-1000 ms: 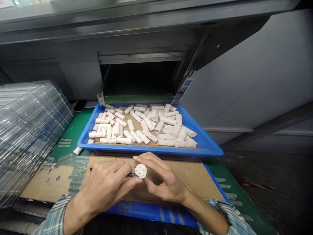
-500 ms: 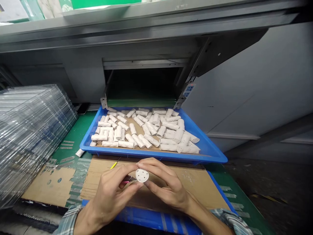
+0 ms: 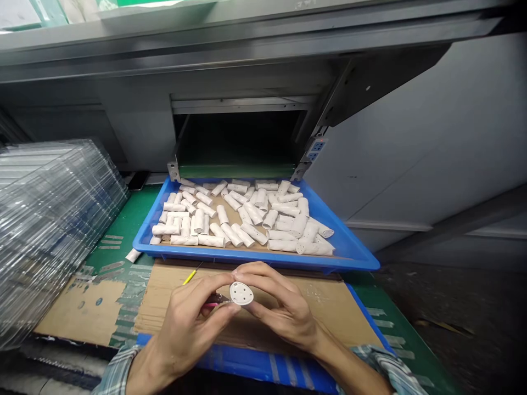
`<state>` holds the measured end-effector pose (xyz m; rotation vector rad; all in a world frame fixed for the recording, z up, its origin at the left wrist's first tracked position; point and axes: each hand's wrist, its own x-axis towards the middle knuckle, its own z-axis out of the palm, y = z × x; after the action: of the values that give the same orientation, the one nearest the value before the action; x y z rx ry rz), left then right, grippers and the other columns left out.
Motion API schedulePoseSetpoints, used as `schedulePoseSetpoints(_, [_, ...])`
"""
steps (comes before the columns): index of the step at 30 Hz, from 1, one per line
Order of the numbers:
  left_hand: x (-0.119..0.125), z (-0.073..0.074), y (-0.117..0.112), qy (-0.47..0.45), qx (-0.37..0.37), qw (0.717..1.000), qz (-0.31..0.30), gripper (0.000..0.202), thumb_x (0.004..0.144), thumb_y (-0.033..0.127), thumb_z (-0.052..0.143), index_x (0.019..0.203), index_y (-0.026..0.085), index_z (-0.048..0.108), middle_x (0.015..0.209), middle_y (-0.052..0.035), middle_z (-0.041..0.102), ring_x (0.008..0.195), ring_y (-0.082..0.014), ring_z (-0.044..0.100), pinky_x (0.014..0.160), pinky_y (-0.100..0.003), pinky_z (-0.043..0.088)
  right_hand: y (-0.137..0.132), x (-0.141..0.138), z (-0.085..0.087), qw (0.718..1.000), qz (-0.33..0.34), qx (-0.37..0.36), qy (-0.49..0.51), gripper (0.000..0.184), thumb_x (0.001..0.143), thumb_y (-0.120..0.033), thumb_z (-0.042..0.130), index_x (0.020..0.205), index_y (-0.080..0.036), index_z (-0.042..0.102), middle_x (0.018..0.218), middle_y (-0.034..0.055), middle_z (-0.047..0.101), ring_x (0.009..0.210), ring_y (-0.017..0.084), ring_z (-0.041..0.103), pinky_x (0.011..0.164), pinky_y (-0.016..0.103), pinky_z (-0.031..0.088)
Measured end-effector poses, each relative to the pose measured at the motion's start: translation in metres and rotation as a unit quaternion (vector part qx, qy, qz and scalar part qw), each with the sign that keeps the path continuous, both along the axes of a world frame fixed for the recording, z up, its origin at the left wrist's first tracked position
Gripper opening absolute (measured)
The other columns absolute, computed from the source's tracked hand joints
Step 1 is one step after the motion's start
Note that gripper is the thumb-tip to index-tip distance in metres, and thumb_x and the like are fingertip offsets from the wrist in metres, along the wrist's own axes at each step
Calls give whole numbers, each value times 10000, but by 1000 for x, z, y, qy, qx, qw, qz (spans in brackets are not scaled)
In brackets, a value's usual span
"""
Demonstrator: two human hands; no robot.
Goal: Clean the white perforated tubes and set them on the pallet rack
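Between the fingertips of both hands is a white cylinder (image 3: 241, 294), its round end with several small holes turned toward me. My left hand (image 3: 193, 321) pinches it from the left and my right hand (image 3: 284, 310) from the right. Behind the left fingers shows part of something pink and dark, mostly hidden, on the cardboard (image 3: 329, 307). Past the hands stands a blue tray (image 3: 251, 262) with many similar white cylinders (image 3: 255, 233) lying loose in it. A yellow-handled pointed tool (image 3: 190, 276) lies just beyond my left hand.
Stacked clear plastic trays (image 3: 53, 219) rise at the left. One loose white cylinder (image 3: 133, 255) lies on the green table (image 3: 123, 222) outside the blue tray. A conveyor opening (image 3: 239, 137) sits behind the tray, under a metal ledge (image 3: 247, 44). A power socket (image 3: 317, 147) is at its right.
The cylinder has turned slightly between my fingers, so the holes in its end sit differently. Both hands stay in nearly the same place. The view has shifted a little.
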<state>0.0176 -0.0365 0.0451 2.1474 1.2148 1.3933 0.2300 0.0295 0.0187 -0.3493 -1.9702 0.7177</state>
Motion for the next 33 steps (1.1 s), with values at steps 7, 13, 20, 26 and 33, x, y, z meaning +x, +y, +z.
schedulePoseSetpoints(7, [0, -4, 1, -7, -7, 1000, 1, 235, 1053, 263, 660, 1288, 248, 661, 1064, -29, 797, 645, -91, 641, 591, -152, 540, 0, -1, 0, 1000, -6, -3, -1, 443, 1018, -130, 704, 1446, -230, 653, 1239, 106, 727, 1145, 213, 713, 992, 338, 616])
schedulePoseSetpoints(13, [-1, -5, 0, -11, -15, 1000, -4, 250, 1046, 240, 665, 1296, 249, 663, 1060, -34, 795, 665, -97, 660, 597, -151, 546, 0, -2, 1, 1000, -14, -2, 3, 403, 1030, -191, 708, 1428, -240, 669, 1203, 109, 746, 1094, 219, 736, 950, 350, 637])
schedulePoseSetpoints(20, [-3, 0, 2, -11, 3, 1000, -21, 230, 1068, 255, 635, 1292, 225, 678, 1022, -51, 798, 691, -116, 668, 634, -186, 555, 1, -1, 1, 995, 57, -86, 15, 404, 1053, -346, 683, 1444, -247, 663, 1261, 132, 752, 1167, 254, 735, 1010, 391, 624])
schedulePoseSetpoints(26, [-9, 1, 0, 33, -9, 999, 2, 327, 1110, 196, 507, 1421, 196, 610, 1137, -86, 766, 923, -159, 697, 852, -259, 566, 1, -2, -4, 994, 16, -106, 32, 367, 1033, -332, 724, 1398, -307, 686, 1211, 82, 746, 1130, 222, 724, 1006, 353, 598])
schedulePoseSetpoints(33, [-8, 3, -8, 106, 21, 994, 26, 426, 1115, 171, 475, 1530, 211, 559, 930, -52, 650, 820, -167, 636, 716, -268, 522, -1, -4, -5, 995, -68, -60, 37, 296, 991, -272, 774, 1283, -298, 732, 1063, 51, 625, 996, 208, 666, 885, 327, 596])
